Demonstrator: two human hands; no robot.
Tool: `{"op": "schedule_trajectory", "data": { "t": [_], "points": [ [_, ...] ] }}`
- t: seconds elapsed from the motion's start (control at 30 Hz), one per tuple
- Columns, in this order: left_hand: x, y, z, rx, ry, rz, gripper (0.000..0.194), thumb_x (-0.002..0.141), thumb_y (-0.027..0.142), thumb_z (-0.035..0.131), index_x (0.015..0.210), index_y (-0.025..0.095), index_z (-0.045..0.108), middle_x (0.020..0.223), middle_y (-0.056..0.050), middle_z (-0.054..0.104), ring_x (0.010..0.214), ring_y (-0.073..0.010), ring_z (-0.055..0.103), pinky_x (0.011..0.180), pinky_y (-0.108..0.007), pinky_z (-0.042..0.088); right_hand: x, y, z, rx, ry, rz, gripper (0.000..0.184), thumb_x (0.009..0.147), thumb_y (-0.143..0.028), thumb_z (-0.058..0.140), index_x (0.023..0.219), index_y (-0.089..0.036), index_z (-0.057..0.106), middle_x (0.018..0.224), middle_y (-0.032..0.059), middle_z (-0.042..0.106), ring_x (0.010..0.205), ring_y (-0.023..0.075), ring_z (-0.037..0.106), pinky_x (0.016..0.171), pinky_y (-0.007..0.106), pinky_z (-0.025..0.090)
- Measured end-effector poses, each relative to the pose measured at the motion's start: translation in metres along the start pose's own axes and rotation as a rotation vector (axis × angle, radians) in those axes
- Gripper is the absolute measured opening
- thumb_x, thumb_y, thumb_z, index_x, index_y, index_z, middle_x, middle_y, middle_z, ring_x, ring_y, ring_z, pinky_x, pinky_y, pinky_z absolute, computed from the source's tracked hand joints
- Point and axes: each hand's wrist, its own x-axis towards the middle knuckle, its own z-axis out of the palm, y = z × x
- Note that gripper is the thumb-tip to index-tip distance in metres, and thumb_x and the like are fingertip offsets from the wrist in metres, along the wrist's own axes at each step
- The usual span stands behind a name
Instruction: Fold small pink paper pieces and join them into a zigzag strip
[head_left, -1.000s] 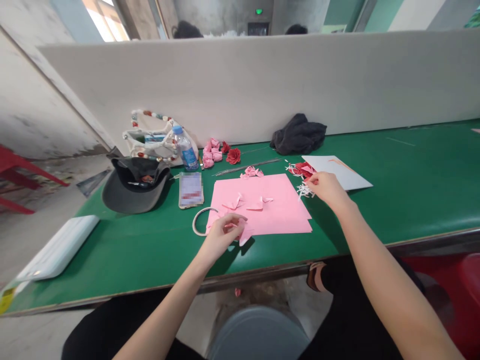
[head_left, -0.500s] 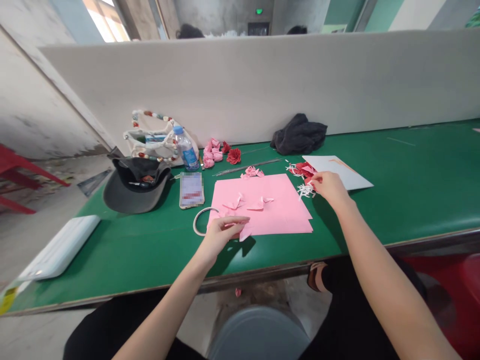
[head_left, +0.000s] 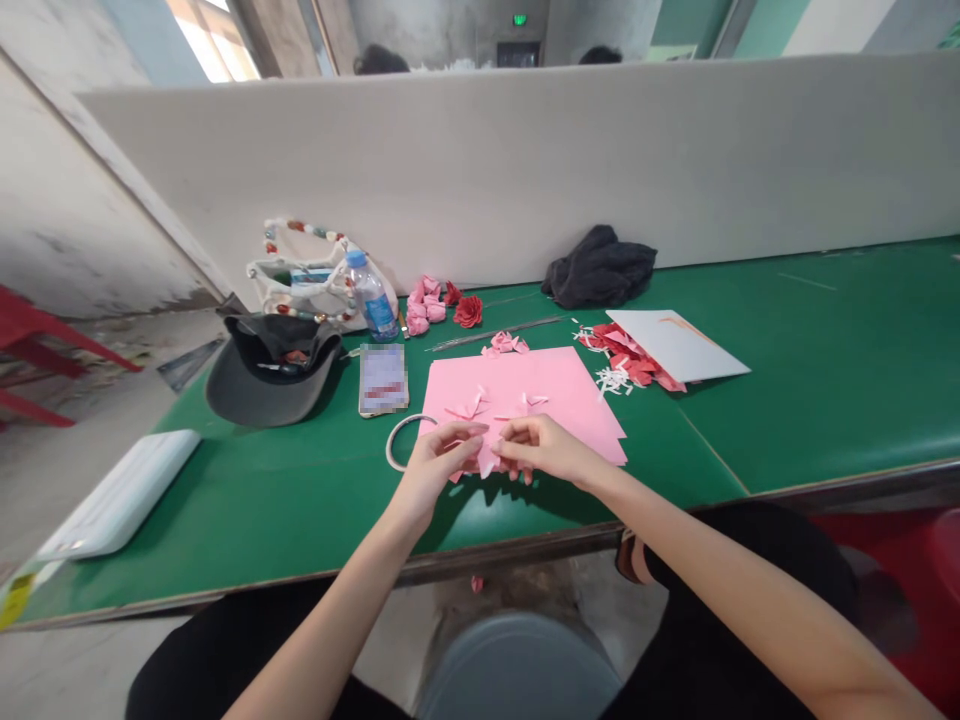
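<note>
Just over the front edge of the stacked pink paper sheets [head_left: 525, 370], my left hand [head_left: 435, 460] pinches a small folded pink paper piece [head_left: 489, 462]. My right hand [head_left: 540, 448] meets it from the other side, thumb and index finger closed at the piece's edge. Whether a small white strip is also between these fingers is hidden. Two more folded pink pieces, one a pink paper petal [head_left: 469, 406], lie on the sheets beyond my fingers. A pale ring-shaped roll [head_left: 397, 445] rests beside my left hand.
Right of the sheets lie white paper strips [head_left: 615, 379], red paper pieces [head_left: 637, 365] and a white folder [head_left: 679, 343]. Behind are thin wires [head_left: 499, 333], red paper roses [head_left: 469, 311] and pink ones [head_left: 425, 303]. A phone [head_left: 383, 380], bottle [head_left: 373, 300] and cap [head_left: 277, 385] stand left.
My right hand has moved from the white strips leftward to the folded pink piece in my left hand. The left hand has stayed nearly in place, still pinching the piece.
</note>
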Motion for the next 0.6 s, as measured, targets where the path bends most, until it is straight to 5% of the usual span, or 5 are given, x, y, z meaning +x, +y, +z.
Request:
{"op": "schedule_trajectory", "data": {
  "t": [0.17, 0.33, 0.6],
  "points": [
    [0.001, 0.001, 0.002, -0.100, -0.048, -0.034, 0.035, 0.068, 0.023, 0.071, 0.101, 0.012, 0.069, 0.083, -0.005, 0.070, 0.076, -0.0151, 0.065, 0.079, -0.027, 0.052, 0.003, 0.002, -0.009, -0.066, 0.129, -0.070, 0.019, 0.077, -0.033, 0.060, 0.071, -0.017, 0.053, 0.055, -0.0036, 0.057, 0.046, 0.0079, 0.053, 0.044, 0.019, 0.042],
    [0.001, 0.006, 0.002, -0.204, -0.072, -0.096, 0.028, 0.078, 0.033, 0.061, 0.092, 0.011, 0.070, 0.087, -0.008, 0.070, 0.072, -0.0161, 0.065, 0.071, -0.029, 0.054, -0.002, -0.007, -0.011, -0.145, 0.043, -0.116, 0.016, 0.076, -0.028, 0.059, 0.067, -0.017, 0.052, 0.056, -0.0037, 0.056, 0.050, 0.0093, 0.053, 0.049, 0.021, 0.042],
    [0.001, 0.002, -0.001, -0.045, -0.182, -0.152, 0.027, 0.069, 0.036, 0.076, 0.080, 0.013, 0.067, 0.071, 0.000, 0.062, 0.064, -0.0101, 0.061, 0.072, -0.026, 0.054, -0.009, -0.012, -0.013, -0.242, -0.071, -0.126, 0.014, 0.079, -0.025, 0.055, 0.069, -0.016, 0.052, 0.057, -0.0035, 0.055, 0.052, 0.0080, 0.051, 0.049, 0.019, 0.040]
  ]
}}
